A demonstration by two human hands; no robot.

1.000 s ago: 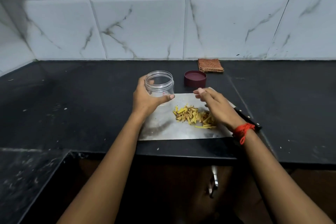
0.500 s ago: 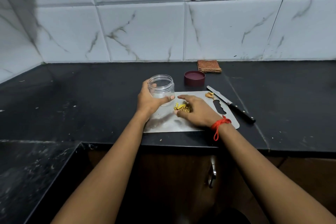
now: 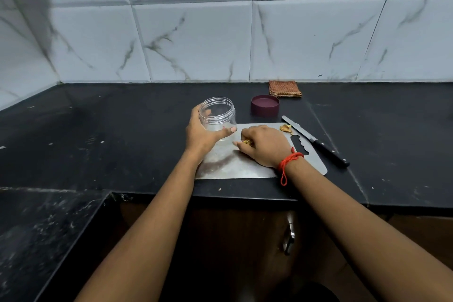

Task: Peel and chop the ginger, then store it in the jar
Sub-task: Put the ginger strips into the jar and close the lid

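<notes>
1. Ginger, chopped into yellow slivers, lies near the middle of the steel board, almost wholly hidden under the right hand; only a few pieces show at the fingertips, so the pile's long axis cannot be told
2. Right-hand fingers are curled down and bunched over the slivers, pinching them together; how much they hold cannot be seen
3. Jar, clear, upright and open-mouthed, is at the board's far left corner, just left of and beyond those fingers; the left hand grasps it, thumb across the near wall, the other fingers wrapped behind, and no ginger shows inside
4. My reading: the coming move turns on that short gap, since the pinch must rise and travel left over the rim; the right hand is nearer the ginger, while the left only steadies the jar
5. Peelings sit at the board's far right corner, apart from the pile, and are best left out
6. Knife lies on the dark surface just beside the board's right edge, blade away; a maroon lid stands beyond the far edge, a folded checked cloth farther beyond
7. No brand, label or writing can be read; the jar wall is bare
</notes>
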